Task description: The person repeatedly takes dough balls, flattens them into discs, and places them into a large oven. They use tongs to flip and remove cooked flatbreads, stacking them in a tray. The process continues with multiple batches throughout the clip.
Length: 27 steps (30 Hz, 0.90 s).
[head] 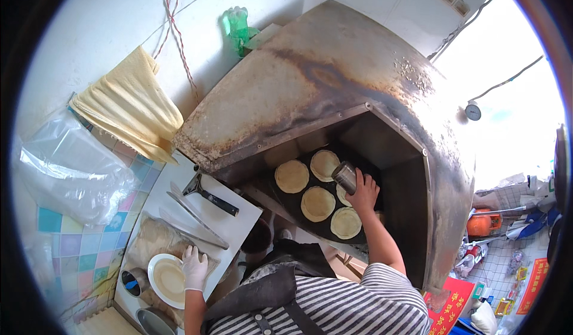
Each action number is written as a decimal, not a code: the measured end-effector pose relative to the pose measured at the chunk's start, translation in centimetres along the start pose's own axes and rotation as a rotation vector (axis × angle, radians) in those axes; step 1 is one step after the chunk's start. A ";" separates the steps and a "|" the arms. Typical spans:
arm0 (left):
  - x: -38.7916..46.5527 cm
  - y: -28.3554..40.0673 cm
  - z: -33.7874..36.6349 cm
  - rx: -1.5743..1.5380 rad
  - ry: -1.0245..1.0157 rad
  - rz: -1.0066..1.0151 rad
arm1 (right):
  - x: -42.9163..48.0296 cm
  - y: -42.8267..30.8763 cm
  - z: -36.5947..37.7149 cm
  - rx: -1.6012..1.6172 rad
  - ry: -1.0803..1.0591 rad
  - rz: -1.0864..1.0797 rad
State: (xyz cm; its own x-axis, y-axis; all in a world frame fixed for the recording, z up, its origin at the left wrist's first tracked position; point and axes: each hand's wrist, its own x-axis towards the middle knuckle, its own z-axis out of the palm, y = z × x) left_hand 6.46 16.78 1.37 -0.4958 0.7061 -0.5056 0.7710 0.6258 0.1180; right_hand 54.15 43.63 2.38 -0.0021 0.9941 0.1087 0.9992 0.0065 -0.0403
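My right hand [365, 195] grips a metal cylindrical canister [344, 176], tilted over the dark baking plate [291, 199] inside the oven opening. Several round flat dough cakes lie on that plate, including a pale one at the left [292, 176] and one nearer me [318, 204]. The canister and my hand partly cover another cake [343, 195]. My left hand [195, 267], in a thin whitish glove, rests with fingers apart at the right rim of a white dish [154, 270]. Something pale and beige [171, 276] fills the dish; whether it is liquid or dough I cannot tell.
Beyond my left hand, a black-handled scraper [218, 202] and long metal strips [197, 214] lie on the white worktop [244, 227]. A metal cup [134, 282] and a metal bowl [154, 321] stand by the dish. The oven's metal hood [268, 89] encloses my right arm.
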 end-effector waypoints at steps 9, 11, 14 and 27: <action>-0.2 -0.5 -0.9 0.018 -0.088 0.043 | 2.7 1.5 2.4 -0.005 0.139 -0.095; -0.1 -0.9 -0.8 0.000 -0.087 0.064 | 3.4 1.5 2.7 -0.070 0.057 -0.108; -0.1 -1.5 -0.7 -0.017 -0.070 0.111 | 3.4 1.5 2.0 -0.097 0.011 -0.088; -2.5 -7.0 -0.2 -0.134 0.122 0.314 | -14.3 -30.4 -3.9 1.131 -0.206 -0.526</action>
State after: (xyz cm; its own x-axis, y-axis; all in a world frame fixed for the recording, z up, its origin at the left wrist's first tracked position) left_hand 2.26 10.72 1.97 -0.2933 0.9002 -0.3217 0.8381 0.4041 0.3665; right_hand 23.95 28.77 5.97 -0.4960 0.8408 0.2171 0.2829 0.3929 -0.8750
